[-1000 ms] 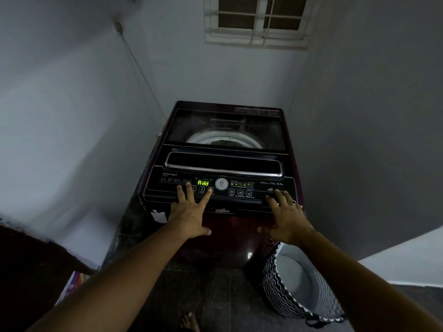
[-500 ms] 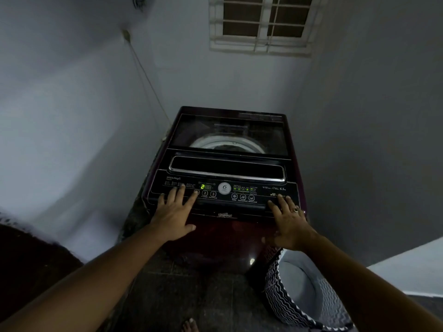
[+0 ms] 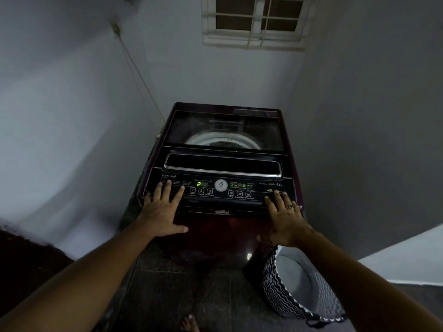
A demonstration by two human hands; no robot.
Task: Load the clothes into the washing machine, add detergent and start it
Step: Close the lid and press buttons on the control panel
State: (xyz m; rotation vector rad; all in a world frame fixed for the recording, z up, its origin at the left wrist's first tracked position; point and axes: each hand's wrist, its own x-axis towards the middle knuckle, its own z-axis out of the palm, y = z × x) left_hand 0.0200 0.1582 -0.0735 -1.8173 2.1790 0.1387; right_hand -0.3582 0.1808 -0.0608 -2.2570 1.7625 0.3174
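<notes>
A dark maroon top-loading washing machine [image 3: 225, 231] stands in the corner with its glass lid [image 3: 223, 130] down; the drum rim shows through it. The black control panel [image 3: 220, 189] has a green display reading 2 and lit indicators. My left hand [image 3: 163, 212] lies flat with spread fingers on the panel's left end, left of the numbered buttons. Over at the panel's right end rests my right hand [image 3: 286, 218], fingers straight, a ring on one finger. Neither hand holds anything. No clothes or detergent are in sight.
A black-and-white zigzag laundry basket [image 3: 287, 298] stands on the floor right of the machine, its pale inside showing. Walls close in on both sides, with a barred window [image 3: 254, 20] above. A bare foot [image 3: 189, 324] is on the dark tiled floor.
My left hand slid leftward off the numbered buttons to the panel's left end. The display changed from "Add" to 2. The right hand stayed in place.
</notes>
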